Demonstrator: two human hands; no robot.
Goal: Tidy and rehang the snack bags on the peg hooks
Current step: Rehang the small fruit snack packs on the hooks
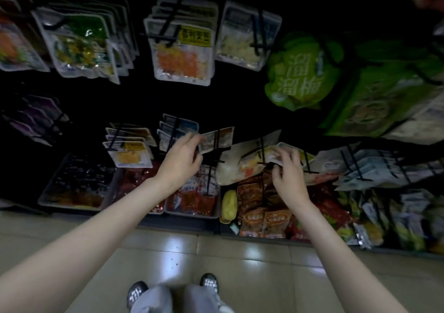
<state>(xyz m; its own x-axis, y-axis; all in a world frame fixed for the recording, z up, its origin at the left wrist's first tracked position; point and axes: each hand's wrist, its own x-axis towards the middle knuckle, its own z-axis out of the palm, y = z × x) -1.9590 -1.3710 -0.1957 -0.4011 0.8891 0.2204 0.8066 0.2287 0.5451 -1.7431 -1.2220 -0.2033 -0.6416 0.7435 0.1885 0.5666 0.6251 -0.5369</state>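
Left hand [182, 154] pinching small snack bag [216, 139] beside peg hook [217, 161]; right hand [287, 168] gripping neighbouring pouch [247, 162]; risk of missed hole, dropped bag.

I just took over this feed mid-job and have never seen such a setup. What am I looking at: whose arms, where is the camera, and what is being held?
There is no machine here. The two bare arms belong to a person, and the single picture comes from a wide-angle camera on their head, looking down, so their shoes and the tiled floor show at the bottom. In front is a dark store wall with snack bags hanging on black peg hooks, and bins of red packets stand below. The left hand pinches a small pale bag by its edge near a hook. The right hand grips another pale packet at the neighbouring hook. Whether either bag is on its hook, I cannot tell.
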